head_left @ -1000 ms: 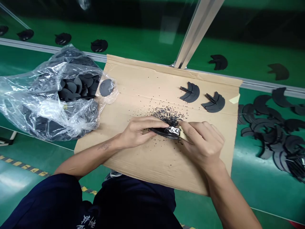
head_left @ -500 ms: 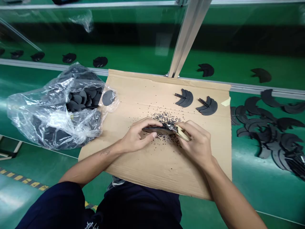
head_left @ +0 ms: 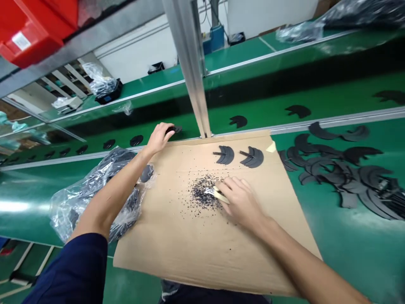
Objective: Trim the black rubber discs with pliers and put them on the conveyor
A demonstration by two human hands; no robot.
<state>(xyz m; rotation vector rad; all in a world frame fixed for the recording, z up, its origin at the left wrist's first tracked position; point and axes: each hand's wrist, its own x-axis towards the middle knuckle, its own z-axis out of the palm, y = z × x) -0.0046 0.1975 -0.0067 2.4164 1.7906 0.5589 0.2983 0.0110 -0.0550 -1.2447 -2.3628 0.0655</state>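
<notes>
My left hand [head_left: 160,137] reaches out to the green strip beyond the cardboard, with its fingers closed on a black plastic part [head_left: 177,129] at or just above the strip. Most of that part's near end is hidden by the fingers. In my right hand [head_left: 238,198] is a pair of nippers [head_left: 218,194] with cream handles, its metal jaws pointing left over a heap of small black clippings [head_left: 202,196]. Two black fan-shaped parts with stems, a left one [head_left: 225,155] and a right one [head_left: 254,157], lie on the cardboard sheet [head_left: 190,249] beyond the nippers.
A clear plastic bag [head_left: 82,190] of black pieces stands left of the cardboard, under my left forearm. Many black curved parts [head_left: 344,169] are piled at the right. A metal post [head_left: 194,76] rises behind the cardboard. Red bins [head_left: 41,29] hang at upper left.
My left hand has carried the black part away from the nippers, forward and left to the green strip. The right hand keeps the nippers over the clippings. The view has tilted up.
</notes>
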